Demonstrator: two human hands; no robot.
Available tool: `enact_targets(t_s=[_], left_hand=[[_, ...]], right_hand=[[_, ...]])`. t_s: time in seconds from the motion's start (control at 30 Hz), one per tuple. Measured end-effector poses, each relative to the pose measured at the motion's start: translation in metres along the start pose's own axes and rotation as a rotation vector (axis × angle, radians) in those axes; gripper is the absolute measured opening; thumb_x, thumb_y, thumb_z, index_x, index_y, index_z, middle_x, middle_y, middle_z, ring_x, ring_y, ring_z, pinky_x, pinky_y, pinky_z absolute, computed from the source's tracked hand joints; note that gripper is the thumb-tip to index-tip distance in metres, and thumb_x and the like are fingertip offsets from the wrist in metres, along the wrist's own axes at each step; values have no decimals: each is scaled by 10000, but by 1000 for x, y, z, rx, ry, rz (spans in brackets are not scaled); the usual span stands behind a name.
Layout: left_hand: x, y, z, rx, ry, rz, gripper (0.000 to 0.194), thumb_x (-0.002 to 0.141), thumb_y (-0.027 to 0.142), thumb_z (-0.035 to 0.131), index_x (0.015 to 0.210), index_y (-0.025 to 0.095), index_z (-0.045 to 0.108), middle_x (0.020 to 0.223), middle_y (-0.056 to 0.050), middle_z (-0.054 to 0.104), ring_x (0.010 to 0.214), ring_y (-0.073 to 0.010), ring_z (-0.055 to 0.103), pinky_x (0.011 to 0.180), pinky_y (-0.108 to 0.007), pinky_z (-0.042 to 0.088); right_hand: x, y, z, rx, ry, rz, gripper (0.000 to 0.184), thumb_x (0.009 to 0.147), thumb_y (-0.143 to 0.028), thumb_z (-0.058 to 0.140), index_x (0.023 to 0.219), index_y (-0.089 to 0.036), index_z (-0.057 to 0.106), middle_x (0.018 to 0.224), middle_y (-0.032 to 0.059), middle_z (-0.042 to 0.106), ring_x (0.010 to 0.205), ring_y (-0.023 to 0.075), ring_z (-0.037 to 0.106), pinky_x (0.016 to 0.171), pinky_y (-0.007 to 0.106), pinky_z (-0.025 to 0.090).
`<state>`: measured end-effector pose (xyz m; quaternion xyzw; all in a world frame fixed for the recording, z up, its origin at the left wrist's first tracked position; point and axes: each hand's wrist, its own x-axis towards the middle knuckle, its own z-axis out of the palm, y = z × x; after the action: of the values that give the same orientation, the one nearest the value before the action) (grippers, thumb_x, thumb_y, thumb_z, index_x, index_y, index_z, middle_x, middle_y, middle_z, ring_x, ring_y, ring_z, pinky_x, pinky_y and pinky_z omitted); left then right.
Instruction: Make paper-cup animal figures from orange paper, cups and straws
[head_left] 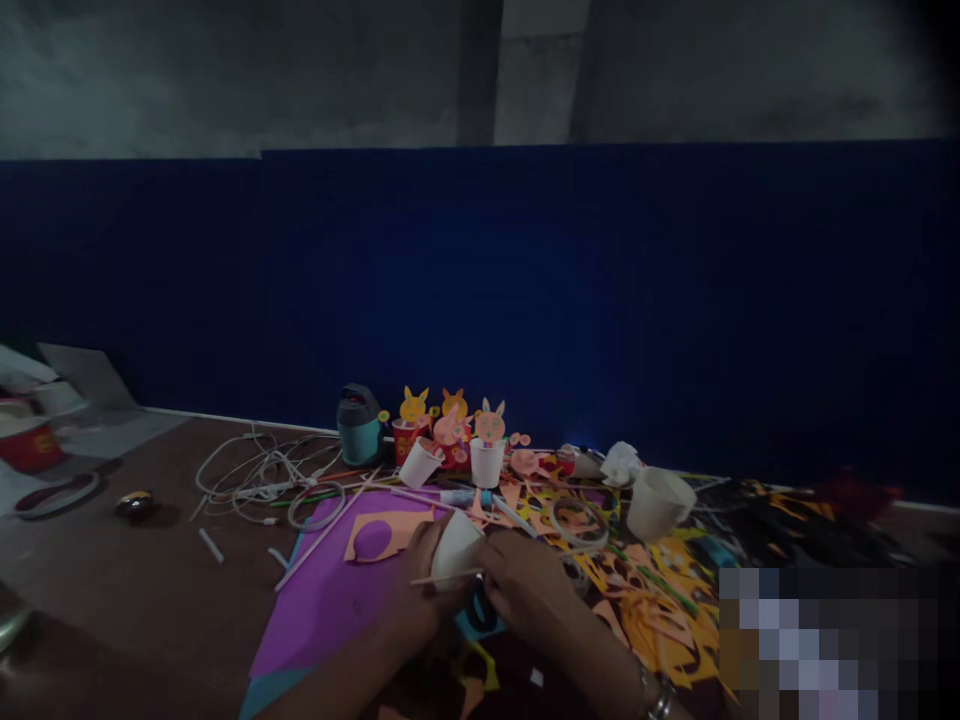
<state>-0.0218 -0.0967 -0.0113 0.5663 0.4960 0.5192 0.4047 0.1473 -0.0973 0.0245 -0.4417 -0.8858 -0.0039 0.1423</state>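
Note:
My left hand point(427, 580) is wrapped round a small white paper cup point(457, 548), which is tilted. The fingers of my right hand point(521, 580) are pinched together at the cup's right side, on the end of a thin pale stick point(442, 577). This stick lies across the cup's lower edge. Beneath my hands are a purple sheet point(322, 610) and an orange paper piece point(386, 520) with a round hole. A dark loop-shaped thing point(480, 607) shows just below the right fingers; its kind is unclear in the dim light.
Cups with paper animal heads point(490, 425) stand along the blue partition point(480, 280), beside a teal-and-grey device point(360, 430). Tangled white cables point(255, 475) lie left. Yellow and orange paper scraps point(652, 610) and a larger white cup point(660, 503) are on the right.

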Motion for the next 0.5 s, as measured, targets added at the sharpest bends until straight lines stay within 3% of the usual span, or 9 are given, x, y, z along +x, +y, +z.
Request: enact_targets(t_s=[0.17, 0.33, 0.5], left_hand=[[0, -6, 4, 71, -82, 27, 536, 630, 360, 714, 1109, 203, 533, 1046, -86, 632, 982, -254, 578, 796, -330, 469], [0, -3, 3, 202, -126, 8, 362, 693, 331, 654, 1021, 214, 553, 923, -43, 668, 812, -207, 615, 684, -278, 462], [1, -8, 2, 90, -108, 13, 395, 692, 337, 659, 1048, 218, 535, 937, -50, 667, 850, -225, 614, 713, -294, 470]], right_hand=[[0, 8, -11, 89, -46, 0, 127, 714, -159, 517, 799, -198, 603, 843, 23, 646, 780, 163, 565, 620, 240, 325], [1, 15, -16, 265, 0, 90, 125, 719, -167, 499, 741, -195, 618, 758, 4, 641, 702, 127, 544, 605, 206, 325], [-1, 2, -8, 355, 25, 164, 122, 720, -170, 498, 695, -190, 616, 641, -25, 620, 582, 100, 514, 530, 193, 291]])
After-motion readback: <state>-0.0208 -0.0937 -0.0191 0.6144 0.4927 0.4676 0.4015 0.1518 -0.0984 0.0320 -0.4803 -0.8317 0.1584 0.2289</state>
